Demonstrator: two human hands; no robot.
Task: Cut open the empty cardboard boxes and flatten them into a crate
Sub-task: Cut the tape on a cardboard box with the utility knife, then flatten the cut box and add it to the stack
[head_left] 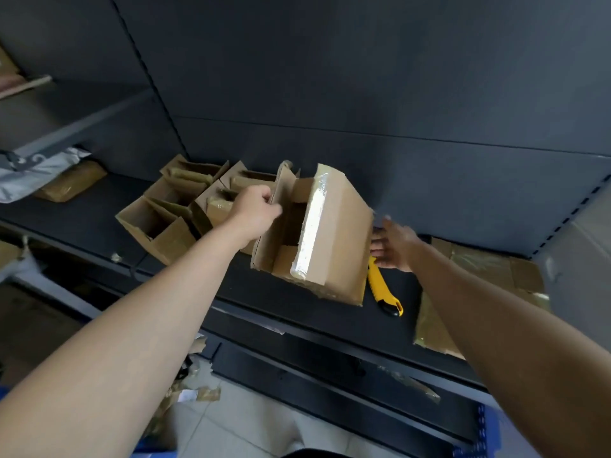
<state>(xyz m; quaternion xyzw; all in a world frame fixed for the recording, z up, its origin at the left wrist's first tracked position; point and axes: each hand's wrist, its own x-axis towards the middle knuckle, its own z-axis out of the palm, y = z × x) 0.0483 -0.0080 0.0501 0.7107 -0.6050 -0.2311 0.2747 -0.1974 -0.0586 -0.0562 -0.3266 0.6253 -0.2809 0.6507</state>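
An open cardboard box [334, 239] with clear tape along one edge is held tilted above the dark shelf [99, 223]. My left hand [253, 211] grips its left flap. My right hand [395, 246] is at the box's right side with fingers spread, blurred, touching or close to the wall. A yellow and black utility knife [383, 289] lies on the shelf just below the box and my right hand. Several more open cardboard boxes [165, 213] stand on the shelf to the left.
Flattened taped cardboard [479, 285] lies on the shelf at the right. A grey plastic parcel [36, 173] and a taped package [71, 181] sit at the far left. Torn cardboard and tape scraps [195, 388] lie on the floor below, next to a blue crate edge [486, 431].
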